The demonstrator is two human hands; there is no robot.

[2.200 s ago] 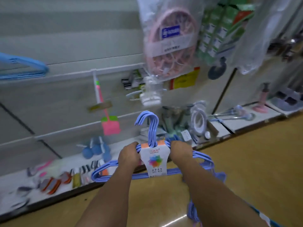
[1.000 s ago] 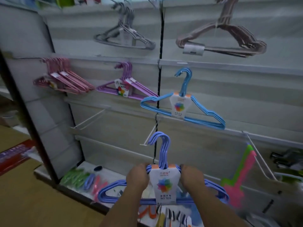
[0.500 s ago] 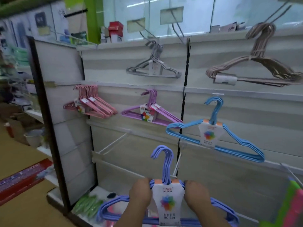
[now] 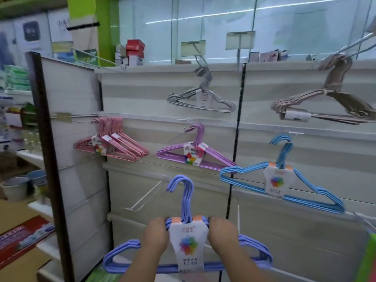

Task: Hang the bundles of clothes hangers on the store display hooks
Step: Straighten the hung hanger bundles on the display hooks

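Note:
I hold a bundle of periwinkle-blue hangers (image 4: 184, 200) upright in front of the display wall, its white label facing me. My left hand (image 4: 153, 237) grips the bundle's left shoulder and my right hand (image 4: 222, 235) grips the right shoulder. An empty wire display hook (image 4: 145, 195) juts out of the wall just up and left of the bundle's hooks, apart from them. Hanging bundles fill the hooks above: pink (image 4: 114, 147), purple (image 4: 195, 153), light blue (image 4: 280, 180), grey (image 4: 201, 98) and beige (image 4: 329, 104).
A dark-edged end panel (image 4: 67, 151) stands to the left, with shelves of goods and buckets (image 4: 15, 187) beyond it. A red box (image 4: 22, 239) lies low on the left. A green item (image 4: 369, 259) hangs at the right edge.
My view swung from the floor-level shelf up and left to the hanger wall. Both hands kept hold of the periwinkle bundle, which now sits closer below the empty hook.

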